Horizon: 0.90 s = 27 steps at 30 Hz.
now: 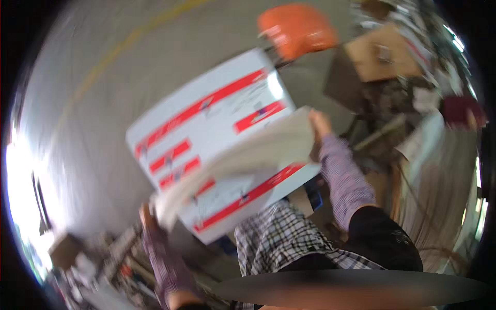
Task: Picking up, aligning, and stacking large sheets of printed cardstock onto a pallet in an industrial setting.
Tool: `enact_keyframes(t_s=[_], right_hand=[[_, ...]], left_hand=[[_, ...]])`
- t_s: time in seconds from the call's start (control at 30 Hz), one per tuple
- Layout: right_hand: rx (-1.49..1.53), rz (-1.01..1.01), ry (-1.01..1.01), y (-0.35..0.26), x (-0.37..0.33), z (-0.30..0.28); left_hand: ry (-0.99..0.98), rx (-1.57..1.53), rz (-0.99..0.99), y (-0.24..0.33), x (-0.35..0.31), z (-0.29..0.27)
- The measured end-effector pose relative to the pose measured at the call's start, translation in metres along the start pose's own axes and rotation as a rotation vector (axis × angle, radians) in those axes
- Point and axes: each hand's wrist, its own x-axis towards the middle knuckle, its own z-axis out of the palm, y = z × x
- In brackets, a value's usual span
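Note:
A pale, off-white strip or sheet (261, 144) stretches in a curve between my two hands; motion blur hides its exact material. My right hand (321, 125) is closed on its right end. At its lower left end, my left hand (148, 217) is closed on it too, though smeared by movement. Beneath the strip lies a white rectangular board or box top (206, 134) with red printed bands, tilted up toward the right. Whether the strip touches the board, I cannot tell.
An orange plastic bag (297, 31) lies on the grey floor (103, 139) at the far side. Toward the right are an open cardboard box (385, 54) and heaped scrap. More clutter (124, 268) fills the lower left. A yellow line (111, 57) crosses the floor.

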Motion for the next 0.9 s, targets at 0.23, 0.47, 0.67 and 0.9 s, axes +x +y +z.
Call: enact_keyframes(t_s=[0.23, 0.47, 0.67, 0.9], right_hand=[[0.103, 0.112, -0.006, 0.078, -0.169, -0.133], [0.318, 0.202, 0.259, 0.155, -0.317, -0.309], [0.823, 0.008, 0.602, 0.108, -0.461, -0.436], [0.514, -0.728, 1.273, 0.086, -0.562, -0.643]], left_hand=[[-0.453, 0.388, -0.500, 0.159, -0.026, -0.014], [-0.401, 0.958, -0.142, 0.244, -0.044, 0.057], [-0.803, 0.627, 0.137, 0.457, -0.091, 0.363], [-0.997, 0.074, 0.970, 0.652, -0.238, 0.593]])
